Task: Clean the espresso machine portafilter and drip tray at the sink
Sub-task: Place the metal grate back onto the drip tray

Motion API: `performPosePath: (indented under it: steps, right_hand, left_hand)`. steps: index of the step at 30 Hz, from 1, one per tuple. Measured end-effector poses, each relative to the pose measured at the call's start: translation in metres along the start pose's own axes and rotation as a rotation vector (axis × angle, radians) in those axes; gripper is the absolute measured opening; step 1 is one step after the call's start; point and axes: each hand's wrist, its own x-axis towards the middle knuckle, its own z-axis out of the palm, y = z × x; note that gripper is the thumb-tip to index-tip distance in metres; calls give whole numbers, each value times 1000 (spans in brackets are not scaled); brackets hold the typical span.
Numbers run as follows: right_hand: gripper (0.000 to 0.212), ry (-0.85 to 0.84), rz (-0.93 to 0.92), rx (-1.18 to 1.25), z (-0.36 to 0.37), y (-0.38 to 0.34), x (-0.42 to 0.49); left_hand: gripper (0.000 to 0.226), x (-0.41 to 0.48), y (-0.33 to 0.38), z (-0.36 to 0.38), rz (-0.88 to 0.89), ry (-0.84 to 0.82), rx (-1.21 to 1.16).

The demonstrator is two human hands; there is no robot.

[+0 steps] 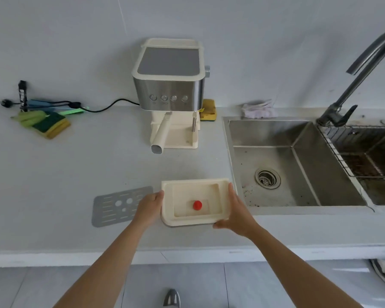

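The drip tray [195, 202] sits before the espresso machine [170, 85], grate [120, 205] left, sink [276, 163] right.

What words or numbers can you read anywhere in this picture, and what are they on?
None can be read.
The espresso machine has four round buttons with tiny marks under them, too small and blurred to read.
The black stick standing by the wall has pale marks, too blurred to read.
The drip tray, its metal grate and the sink show no writing.
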Motion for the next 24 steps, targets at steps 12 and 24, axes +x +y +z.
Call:
performPosePath:
  steps: [12, 24]
  right_hand:
    - [138, -10, 108, -119, 15, -5, 1]
    - [140, -122, 130, -337, 13, -20, 13]
  left_hand:
    - [45, 26, -8, 4, 55, 3, 329]
    - [32, 14, -20, -20, 97, 47, 223]
